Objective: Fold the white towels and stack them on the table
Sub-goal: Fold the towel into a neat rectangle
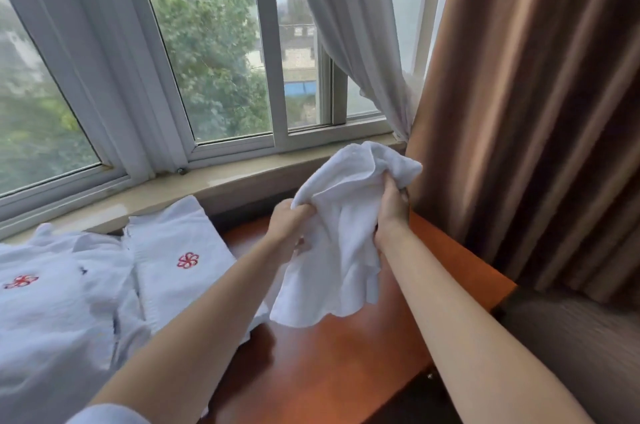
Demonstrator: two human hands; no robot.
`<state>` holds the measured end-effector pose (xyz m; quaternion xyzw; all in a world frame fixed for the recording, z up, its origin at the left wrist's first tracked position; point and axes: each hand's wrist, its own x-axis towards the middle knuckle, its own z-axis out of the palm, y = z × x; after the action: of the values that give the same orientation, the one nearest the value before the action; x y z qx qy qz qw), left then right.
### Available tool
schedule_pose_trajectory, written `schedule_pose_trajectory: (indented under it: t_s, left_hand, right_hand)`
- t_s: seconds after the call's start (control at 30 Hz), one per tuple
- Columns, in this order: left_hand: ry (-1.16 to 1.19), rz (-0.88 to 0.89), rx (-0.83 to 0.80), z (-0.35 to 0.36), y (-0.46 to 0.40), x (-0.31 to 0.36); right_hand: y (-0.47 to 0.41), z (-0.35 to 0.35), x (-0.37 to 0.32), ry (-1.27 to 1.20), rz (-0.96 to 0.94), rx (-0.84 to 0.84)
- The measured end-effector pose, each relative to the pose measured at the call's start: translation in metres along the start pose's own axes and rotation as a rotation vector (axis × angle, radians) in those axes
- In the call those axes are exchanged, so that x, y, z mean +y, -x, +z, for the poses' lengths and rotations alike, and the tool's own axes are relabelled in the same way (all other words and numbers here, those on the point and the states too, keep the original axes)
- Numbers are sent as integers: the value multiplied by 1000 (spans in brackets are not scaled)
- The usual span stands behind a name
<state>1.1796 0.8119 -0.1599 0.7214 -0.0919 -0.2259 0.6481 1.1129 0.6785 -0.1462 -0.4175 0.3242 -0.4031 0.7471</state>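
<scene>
**Towel in air, fold not started**

I've got both hands on one white towel (341, 233), held up above the table's (346, 364) far right part, near the window-side edge. Left hand (290, 222) fingers curled round a bunched top edge; right hand (393, 207) clamped on the other side, fabric crumpled btwn them. Towel's limp terry, soft, wavy bottom hem hanging free, no clean corners showing yet.

Step, my read: still sorting out this towel, pre-fold. Next move prob needs finding two corners, pulling it flat, then laying it on bare wood.

Two more white towels w/ red flower logo (188, 260) lie on the table's left side, one (180, 264) roughly flat, other (52, 302) rumpled at the left edge. Table is glossy reddish wood.
</scene>
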Motion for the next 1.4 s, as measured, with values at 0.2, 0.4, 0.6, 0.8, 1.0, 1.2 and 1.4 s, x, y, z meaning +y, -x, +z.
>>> schedule_pose_trajectory:
  t_s: [0.2,0.4,0.6,0.8,1.0,1.2,1.4]
  left_hand:
    - [-14,-102,99,56,-15,-4]
    - [-90,-166,117,68,-45,-18]
    - [-133,-239,81,82,-92,-44]
    - [-145,-292,67,119,-114,-57]
    - [-166,-286,110,165,-122,-48]
    - [-262,-331,196,238,-105,-47]
    - [-330,-399,155,288,-79,-54]
  right_hand:
    - [-57,-28,-7,30,87,-94]
    - [-92,-34,18,130,232,-125]
    - [-128,-37,35,249,223,-100]
    - [-172,-61,46,326,284,-150]
    - [-226,-83,38,382,312,-251]
    - [-278,-137,10,492,377,-426]
    - [-315,-171,-3,837,455,-539]
